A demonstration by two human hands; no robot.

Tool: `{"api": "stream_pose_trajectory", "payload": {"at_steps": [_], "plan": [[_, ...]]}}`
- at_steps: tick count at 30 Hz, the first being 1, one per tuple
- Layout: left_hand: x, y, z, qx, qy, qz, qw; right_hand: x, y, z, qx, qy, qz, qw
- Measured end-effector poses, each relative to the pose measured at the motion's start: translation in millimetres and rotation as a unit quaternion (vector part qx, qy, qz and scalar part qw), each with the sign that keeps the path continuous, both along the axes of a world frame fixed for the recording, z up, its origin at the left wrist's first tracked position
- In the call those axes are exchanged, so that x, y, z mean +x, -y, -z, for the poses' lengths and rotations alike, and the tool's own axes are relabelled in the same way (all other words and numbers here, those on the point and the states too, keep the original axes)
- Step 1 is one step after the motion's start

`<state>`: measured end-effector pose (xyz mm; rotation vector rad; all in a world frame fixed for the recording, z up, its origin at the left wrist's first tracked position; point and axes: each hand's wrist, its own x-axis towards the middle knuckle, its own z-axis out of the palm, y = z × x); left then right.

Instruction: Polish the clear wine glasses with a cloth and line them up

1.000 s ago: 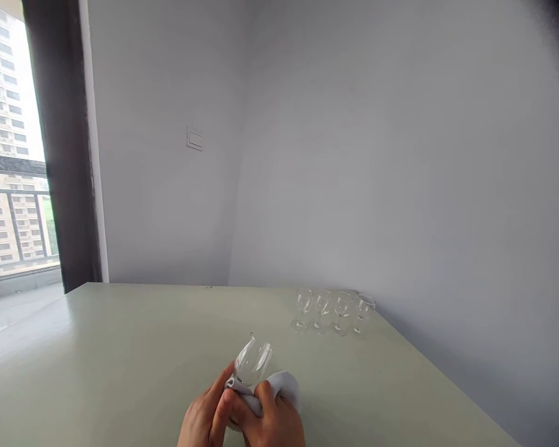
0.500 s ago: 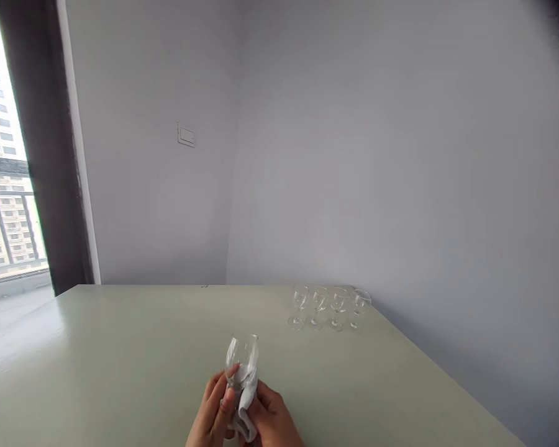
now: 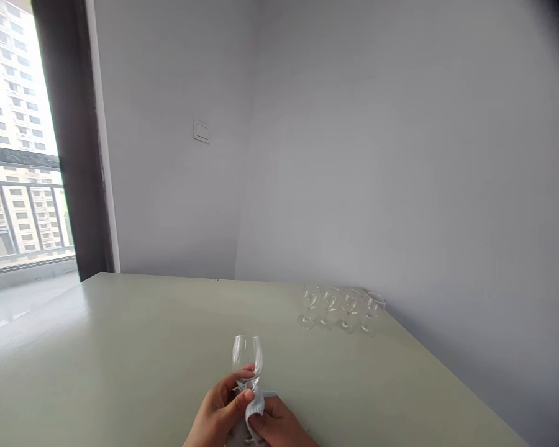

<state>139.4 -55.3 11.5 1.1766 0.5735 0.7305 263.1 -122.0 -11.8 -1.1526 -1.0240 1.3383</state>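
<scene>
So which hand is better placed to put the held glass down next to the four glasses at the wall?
Probably the left hand: it grips the wine glass upright, while the right hand holds the white cloth. The row of four glasses stands farther right, though.

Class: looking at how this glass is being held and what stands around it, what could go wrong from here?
The clear stemmed wine glass is pinched low by the left hand and right hand through a white cloth; it might slip. The four clear glasses stand close together, so a knock could topple several.
</scene>
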Motion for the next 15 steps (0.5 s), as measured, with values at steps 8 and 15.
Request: {"api": "stream_pose_trajectory", "payload": {"at_steps": [8,15], "plan": [[-1,-6,0.6,0.032,-0.044,-0.087,0.995,-6,-2,-2.5,0.107,0.189,0.096,0.971],[-15,-27,-15.0,0.02,-0.073,-0.15,0.986,14,4,-8.6,0.162,0.257,0.173,0.937]]}}
